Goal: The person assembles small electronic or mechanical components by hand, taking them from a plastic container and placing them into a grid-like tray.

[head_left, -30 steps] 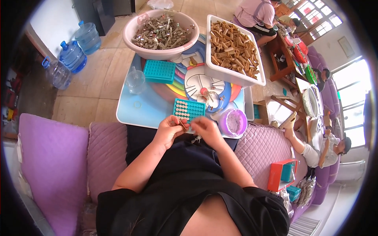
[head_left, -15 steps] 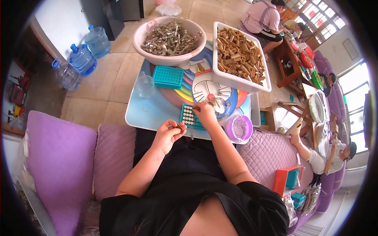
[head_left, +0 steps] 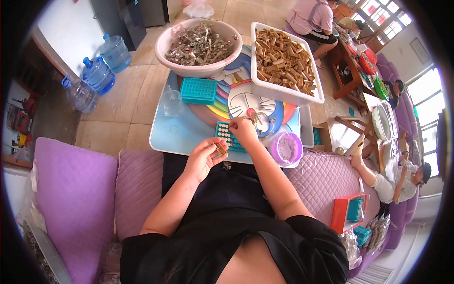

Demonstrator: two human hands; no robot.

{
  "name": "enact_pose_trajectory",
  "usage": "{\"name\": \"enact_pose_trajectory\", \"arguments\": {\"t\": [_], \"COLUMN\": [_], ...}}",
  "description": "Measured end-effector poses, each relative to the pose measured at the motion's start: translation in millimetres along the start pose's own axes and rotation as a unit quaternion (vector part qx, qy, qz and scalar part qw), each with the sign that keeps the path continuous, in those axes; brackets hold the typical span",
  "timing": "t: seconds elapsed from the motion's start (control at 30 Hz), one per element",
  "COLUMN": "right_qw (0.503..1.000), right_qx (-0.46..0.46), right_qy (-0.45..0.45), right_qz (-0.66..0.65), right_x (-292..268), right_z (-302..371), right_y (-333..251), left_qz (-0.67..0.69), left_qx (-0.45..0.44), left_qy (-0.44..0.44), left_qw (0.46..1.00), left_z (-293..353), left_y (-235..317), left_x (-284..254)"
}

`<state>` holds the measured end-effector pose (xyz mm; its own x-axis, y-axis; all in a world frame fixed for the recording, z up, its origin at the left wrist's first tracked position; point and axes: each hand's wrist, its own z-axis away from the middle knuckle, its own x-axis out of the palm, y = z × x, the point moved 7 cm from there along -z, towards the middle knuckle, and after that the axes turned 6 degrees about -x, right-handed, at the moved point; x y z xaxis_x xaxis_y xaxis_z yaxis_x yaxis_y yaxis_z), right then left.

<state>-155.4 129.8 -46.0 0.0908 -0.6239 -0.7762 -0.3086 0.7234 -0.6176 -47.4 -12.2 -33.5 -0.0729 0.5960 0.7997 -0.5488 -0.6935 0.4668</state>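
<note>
Between the fingers of my left hand [head_left: 203, 158] is a small brown piece [head_left: 221, 149], like those heaped in the white tub [head_left: 318, 71]. My right hand [head_left: 243, 131] has its fingertips pinched together at the teal rack [head_left: 218, 127], which holds rows of small white round pieces [head_left: 224, 132]. Whatever those fingertips grip is too small or hidden to name. Right of that hand stands a purple-rimmed container [head_left: 300, 150] with pale contents. A small bundle of shiny strips [head_left: 259, 120] lies just beyond my right wrist.
A pink basin [head_left: 163, 59] of silvery-brown strips stands at the far left of the cartoon-printed table [head_left: 163, 137]. Near it are a teal rack stack [head_left: 198, 90] and a clear jug [head_left: 171, 102]. Water bottles [head_left: 98, 75] stand on the floor; other people [head_left: 309, 19] sit at right.
My left hand has turned slightly, so the brown piece shows more plainly in its fingers. My right hand has moved slightly left and up over the rack. The whole view has shifted a little.
</note>
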Motion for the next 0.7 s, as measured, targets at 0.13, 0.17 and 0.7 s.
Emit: {"name": "enact_pose_trajectory", "arguments": {"t": [0.13, 0.17, 0.7], "right_qw": [0.995, 0.995, 0.971], "right_qx": [0.016, 0.014, -0.117], "right_qy": [0.061, 0.059, 0.095], "right_qz": [-0.074, -0.076, -0.184], "right_x": [-17, -24, -55], "right_z": [7, 11, 86], "right_y": [-3, -16, -99], "left_qz": [-0.015, -0.036, -0.148], "left_qx": [0.013, 0.02, 0.016], "left_qy": [-0.005, 0.0, 0.01], "left_qw": [1.0, 0.999, 0.989], "left_z": [2, 4, 8], "left_y": [1, 1, -10], "left_x": [9, 8, 10]}}
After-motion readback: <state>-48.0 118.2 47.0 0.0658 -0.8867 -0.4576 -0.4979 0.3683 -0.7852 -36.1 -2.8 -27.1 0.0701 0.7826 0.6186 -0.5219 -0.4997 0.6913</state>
